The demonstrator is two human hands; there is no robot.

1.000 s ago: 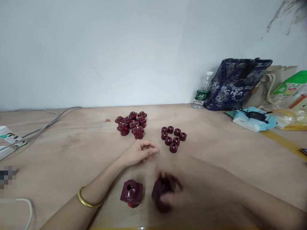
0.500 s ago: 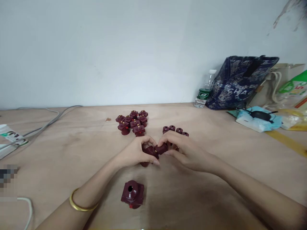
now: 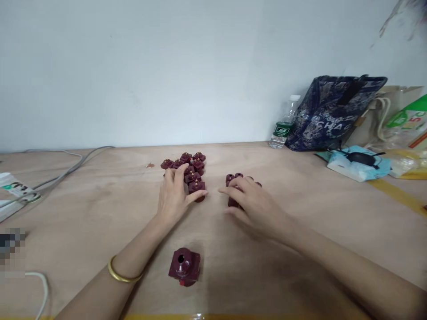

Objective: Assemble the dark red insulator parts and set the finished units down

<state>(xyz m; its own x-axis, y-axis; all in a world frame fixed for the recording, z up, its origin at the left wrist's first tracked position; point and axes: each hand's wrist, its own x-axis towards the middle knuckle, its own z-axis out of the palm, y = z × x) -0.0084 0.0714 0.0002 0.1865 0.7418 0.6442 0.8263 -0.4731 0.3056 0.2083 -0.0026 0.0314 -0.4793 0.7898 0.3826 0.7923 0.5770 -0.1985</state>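
My left hand (image 3: 172, 195) has its fingers spread beside a cluster of dark maroon plastic housings with small brass-coloured studs on top. Its thumb reaches across the front of the nearest housing (image 3: 196, 186); whether it touches is hard to tell. My right hand (image 3: 258, 206) is over a group of small round maroon caps (image 3: 230, 178) with holes on top, fingers stretched out and apart. It partly hides the caps. Closer to me stands a single maroon housing (image 3: 184, 266) with a domed, holed top and a red spot at its front.
Against the pale wall stand a water bottle (image 3: 282, 126) and a dark patterned bag (image 3: 333, 118). A blue-and-white tissue pack (image 3: 356, 165) lies at right with a black object on it. Grey cables (image 3: 71, 169) run along the left of the wooden table (image 3: 110, 200).
My hands have parted. The housing they held together now stands at the near end of the left cluster. My left hand moved left and away from me; my right hand moved slightly right.
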